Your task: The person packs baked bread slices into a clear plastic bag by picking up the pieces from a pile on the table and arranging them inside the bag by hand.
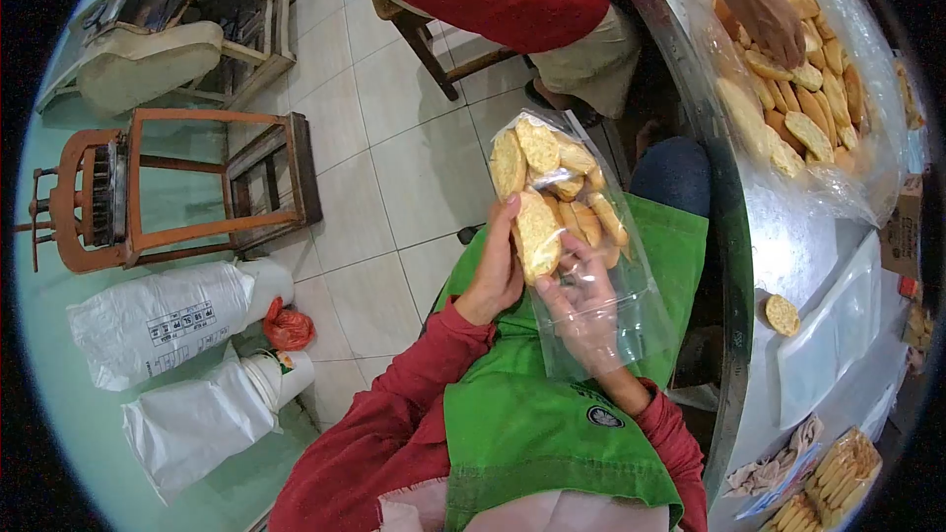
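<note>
A clear plastic bag (639, 320) partly filled with toasted bread slices (538, 146) is held over my lap. My left hand (495, 271) grips the bag's left side, its fingers against a long bread slice (537, 234). My right hand (586, 300) shows through the plastic and seems to be inside the bag's near end. Its thumb and fingers close on the lower end of that same long slice. More slices lie stacked at the bag's far end.
At right, a metal table (754, 374) bears a large bag of bread (818, 108), where another person's hand (774, 25) reaches in. A single slice (782, 315), flat plastic bags (828, 335) and packed bread (843, 478) lie nearer. Wooden stool (429, 39) and white sacks (163, 320) stand left.
</note>
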Available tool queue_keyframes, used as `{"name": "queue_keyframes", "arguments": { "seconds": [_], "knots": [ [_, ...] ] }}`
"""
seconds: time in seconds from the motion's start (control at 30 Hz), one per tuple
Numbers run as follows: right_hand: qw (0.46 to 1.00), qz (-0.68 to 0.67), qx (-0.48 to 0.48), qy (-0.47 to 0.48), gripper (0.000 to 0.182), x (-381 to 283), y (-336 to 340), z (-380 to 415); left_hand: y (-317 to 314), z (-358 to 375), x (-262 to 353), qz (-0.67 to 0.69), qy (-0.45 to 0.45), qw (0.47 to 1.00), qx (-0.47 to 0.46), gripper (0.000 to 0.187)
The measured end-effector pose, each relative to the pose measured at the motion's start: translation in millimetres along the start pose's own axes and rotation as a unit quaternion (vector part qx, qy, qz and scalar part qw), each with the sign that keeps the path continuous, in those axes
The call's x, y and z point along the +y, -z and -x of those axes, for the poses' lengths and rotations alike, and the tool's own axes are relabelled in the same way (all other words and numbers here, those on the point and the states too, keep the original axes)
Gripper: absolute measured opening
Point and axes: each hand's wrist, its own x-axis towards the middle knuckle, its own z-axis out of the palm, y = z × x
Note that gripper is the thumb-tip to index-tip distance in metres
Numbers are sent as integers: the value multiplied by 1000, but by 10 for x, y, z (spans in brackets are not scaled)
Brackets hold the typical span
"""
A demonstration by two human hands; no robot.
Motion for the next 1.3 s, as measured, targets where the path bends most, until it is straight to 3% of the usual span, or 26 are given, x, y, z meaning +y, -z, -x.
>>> {"name": "queue_keyframes", "arguments": {
  "seconds": [0.17,0.37,0.5,0.67,0.8,0.93,1.3],
  "knots": [
    [997,-37,49,36,52,-98,-56,9,-10,-52,-112,-32,-96,995,-5,52],
    [995,-44,54,-64,56,-292,-51,59,-14,28,-150,-22,-50,997,-53,60],
    [995,-59,70,-48,56,-287,-59,83,-87,92,-102,-35,-42,995,-80,65],
    [993,-83,78,-37,54,-283,-33,108,-225,99,-132,-72,-120,989,-38,66],
    [994,-85,61,-30,53,-324,-17,112,-68,26,-184,-28,-67,996,-58,65],
    [994,-93,32,-48,52,-321,35,126,-68,19,-203,-27,-93,993,-65,66],
    [996,-67,32,-55,48,-346,46,126,-160,125,-152,-23,-60,997,-33,56]
  ]
}}
